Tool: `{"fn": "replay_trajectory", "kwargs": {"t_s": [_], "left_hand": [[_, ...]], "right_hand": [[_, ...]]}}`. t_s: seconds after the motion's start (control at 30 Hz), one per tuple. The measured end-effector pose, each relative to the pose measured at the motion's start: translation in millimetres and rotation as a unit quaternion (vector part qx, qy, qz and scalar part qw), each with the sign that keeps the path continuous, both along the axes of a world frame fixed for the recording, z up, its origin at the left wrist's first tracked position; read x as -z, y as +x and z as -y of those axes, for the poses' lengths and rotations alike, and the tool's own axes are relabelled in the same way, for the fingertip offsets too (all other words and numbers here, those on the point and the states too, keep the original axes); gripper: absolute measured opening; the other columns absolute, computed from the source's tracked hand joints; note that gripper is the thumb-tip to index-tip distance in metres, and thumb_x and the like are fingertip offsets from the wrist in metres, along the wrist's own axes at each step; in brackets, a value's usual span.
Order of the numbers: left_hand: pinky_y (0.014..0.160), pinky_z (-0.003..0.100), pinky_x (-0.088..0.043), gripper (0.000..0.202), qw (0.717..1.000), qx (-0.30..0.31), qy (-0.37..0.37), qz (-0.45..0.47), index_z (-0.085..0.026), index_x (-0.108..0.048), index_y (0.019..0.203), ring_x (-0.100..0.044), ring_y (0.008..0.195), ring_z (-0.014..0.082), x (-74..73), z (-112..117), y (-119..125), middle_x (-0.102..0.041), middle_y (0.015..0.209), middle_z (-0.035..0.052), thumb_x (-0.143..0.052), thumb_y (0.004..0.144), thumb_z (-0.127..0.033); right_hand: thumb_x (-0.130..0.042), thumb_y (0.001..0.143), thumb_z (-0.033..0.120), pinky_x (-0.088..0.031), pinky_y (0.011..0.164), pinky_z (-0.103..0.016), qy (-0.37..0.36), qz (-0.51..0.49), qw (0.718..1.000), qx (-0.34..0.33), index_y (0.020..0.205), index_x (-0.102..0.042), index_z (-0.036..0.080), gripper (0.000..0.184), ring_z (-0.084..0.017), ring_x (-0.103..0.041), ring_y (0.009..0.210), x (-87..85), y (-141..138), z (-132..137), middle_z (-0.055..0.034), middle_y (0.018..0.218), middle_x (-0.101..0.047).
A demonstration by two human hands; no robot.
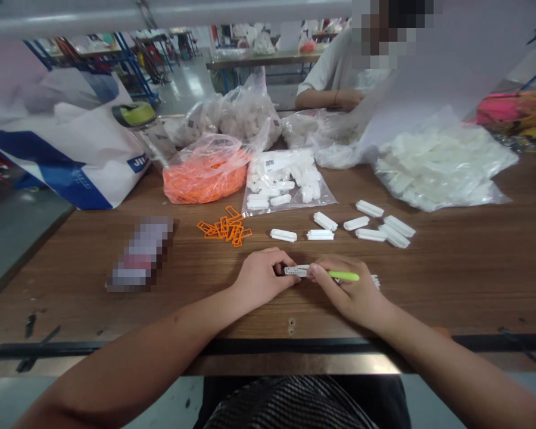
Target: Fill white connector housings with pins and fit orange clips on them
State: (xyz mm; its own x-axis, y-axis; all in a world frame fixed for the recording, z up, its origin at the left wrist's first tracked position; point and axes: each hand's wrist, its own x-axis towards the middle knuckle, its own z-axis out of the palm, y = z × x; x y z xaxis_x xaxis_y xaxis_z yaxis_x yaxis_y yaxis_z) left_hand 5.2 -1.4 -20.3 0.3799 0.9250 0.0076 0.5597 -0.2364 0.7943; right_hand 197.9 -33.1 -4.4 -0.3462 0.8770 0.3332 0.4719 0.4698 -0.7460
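My left grip [263, 273] is pinched narrow on a small white part [295, 271], just in from the middle of the counter's [455, 280] front edge. My right grip [349, 292] is closed round a tool [346, 276] with a lime-green handle. I judge the part to be plastic: light, stiff, perhaps smooth enough to slide under a sideways push, and its thin walls might crack if squeezed hard. I'd hold it by its long sides, near the end away from the tool.

My fingers cover some of the part, and I can't make out the tool's tip or whether it touches. Another white piece [376, 282] is mostly hidden behind my right grip. The orange frames [226, 227] overlap too much to count, and the object [142, 256] towards the counter's left edge is blurred out.
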Motion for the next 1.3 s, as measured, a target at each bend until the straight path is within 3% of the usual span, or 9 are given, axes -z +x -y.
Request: {"fn": "replay_trajectory", "kwargs": {"t_s": [0.13, 0.4, 0.87, 1.3], "left_hand": [[0.056, 0.023, -0.039, 0.012, 1.0, 0.006, 0.002, 0.007, -0.02, -0.071, 0.078, -0.052, 0.06, 0.0115, 0.7, -1, 0, -0.062, 0.069, -0.0018, -0.076, 0.071, -0.028], [0.056, 0.023, -0.038, 0.011, 1.0, 0.008, 0.004, 0.015, -0.02, -0.071, 0.078, -0.052, 0.059, 0.011, 1.5, 0, -2, -0.06, 0.067, -0.0029, -0.076, 0.07, -0.025], [0.057, 0.023, -0.039, 0.011, 1.0, 0.01, 0.005, 0.014, -0.021, -0.072, 0.078, -0.052, 0.06, 0.011, 1.6, 0, -2, -0.06, 0.068, -0.0029, -0.077, 0.069, -0.024], [0.057, 0.023, -0.039, 0.011, 1.0, 0.013, 0.005, 0.017, -0.021, -0.072, 0.078, -0.052, 0.059, 0.0108, 2.5, 0, -3, -0.059, 0.067, -0.0033, -0.078, 0.069, -0.024]], "right_hand": [[-0.046, 0.093, 0.021, -0.046, 0.062, -0.033, 0.059, 0.016, 0.997, -0.045, 0.071, -0.06, 0.02, 0.026, -0.016, -0.058, 0.062, -4.5, -2, 0, -0.0039, 0.067, -0.063], [-0.052, 0.093, 0.027, -0.05, 0.055, -0.026, -0.041, -0.108, 0.991, 0.07, 0.072, -0.066, 0.019, 0.027, -0.013, -0.063, 0.058, 3.7, 6, -3, -0.0014, 0.066, -0.068], [-0.056, 0.089, 0.038, -0.049, 0.045, -0.022, -0.17, -0.212, 0.959, 0.081, 0.069, -0.067, 0.016, 0.032, -0.011, -0.061, 0.049, 12.1, 4, -10, -0.0032, 0.06, -0.067], [-0.056, 0.088, 0.044, -0.049, 0.045, -0.024, -0.198, -0.197, 0.957, 0.084, 0.068, -0.066, 0.016, 0.036, -0.012, -0.06, 0.049, 10.4, 4, -13, -0.0035, 0.059, -0.066]]}}
